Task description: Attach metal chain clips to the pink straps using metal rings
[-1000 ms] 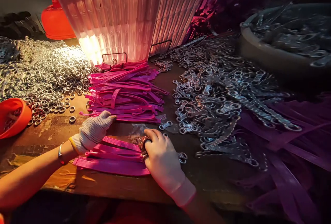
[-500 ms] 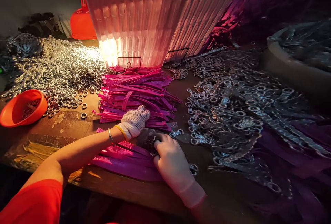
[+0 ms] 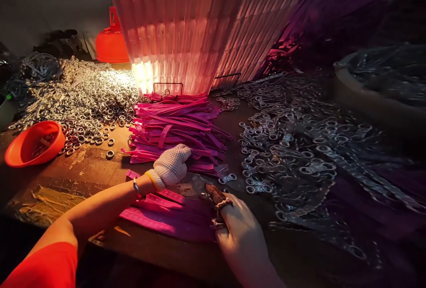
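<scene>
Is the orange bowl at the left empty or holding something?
Holding something: a few metal rings lie inside the tilted orange bowl, though far from full.

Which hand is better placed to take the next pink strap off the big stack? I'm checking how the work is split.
Probably the left hand: its gloved fingers already rest on the front edge of the pink strap stack. The right hand lies nearer, on the separate straps by the table edge.

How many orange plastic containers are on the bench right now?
2: an orange bowl at the left edge beside the metal rings, and an orange container at the back, left of the lit ribbed stack.
</scene>
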Tool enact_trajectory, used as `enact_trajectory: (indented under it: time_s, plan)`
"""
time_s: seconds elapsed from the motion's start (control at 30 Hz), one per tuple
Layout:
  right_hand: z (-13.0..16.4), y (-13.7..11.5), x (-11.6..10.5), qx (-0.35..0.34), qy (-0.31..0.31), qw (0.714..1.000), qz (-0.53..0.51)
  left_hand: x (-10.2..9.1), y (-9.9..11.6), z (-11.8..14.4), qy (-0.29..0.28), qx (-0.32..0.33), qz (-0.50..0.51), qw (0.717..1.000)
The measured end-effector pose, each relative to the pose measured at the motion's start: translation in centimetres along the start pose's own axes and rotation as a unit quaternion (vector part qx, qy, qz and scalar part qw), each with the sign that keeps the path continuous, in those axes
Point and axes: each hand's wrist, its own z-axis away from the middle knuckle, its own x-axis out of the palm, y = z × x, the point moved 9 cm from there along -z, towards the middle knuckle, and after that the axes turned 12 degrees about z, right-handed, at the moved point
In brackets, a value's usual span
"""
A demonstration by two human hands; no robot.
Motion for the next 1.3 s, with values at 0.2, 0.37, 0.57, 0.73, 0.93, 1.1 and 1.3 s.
enact_trajectory:
  time_s: [0.2, 0.37, 0.57, 0.73, 0.93, 1.1, 1.3]
  plan:
    - [-0.3, -1.0, -1.0, -0.01, -0.028, 0.998, -0.062, 1.2, 1.8, 7.2, -0.065, -0.06, 0.311, 0.946]
    - [-0.6, -3.2, 0.5, -0.05, -0.083, 0.995, 0.027, 2.7, 1.3, 10.9, -0.037, -0.219, 0.473, 0.852]
    - [-1.4, -5.6, 0.1, -0.14, -0.007, 0.963, 0.232, 4.1, 2.0, 11.0, -0.081, -0.229, 0.502, 0.83]
    - [-2.2, -5.5, -0.6, -0.15, -0.029, 0.961, 0.23, 3.1, 2.8, 9.3, -0.066, -0.1, 0.46, 0.88]
    - [-2.2, -5.0, -0.2, -0.166, -0.028, 0.962, 0.214, 4.0, 2.3, 9.4, -0.107, -0.079, 0.439, 0.888]
    - [-2.6, -3.9, -0.2, -0.095, -0.014, 0.978, 0.184, 4.9, 1.6, 9.4, -0.086, -0.041, 0.359, 0.929]
    - [-2.3, -4.1, -1.7, -0.081, 0.019, 0.988, 0.13, 4.2, 1.1, 9.4, -0.041, -0.107, 0.442, 0.89]
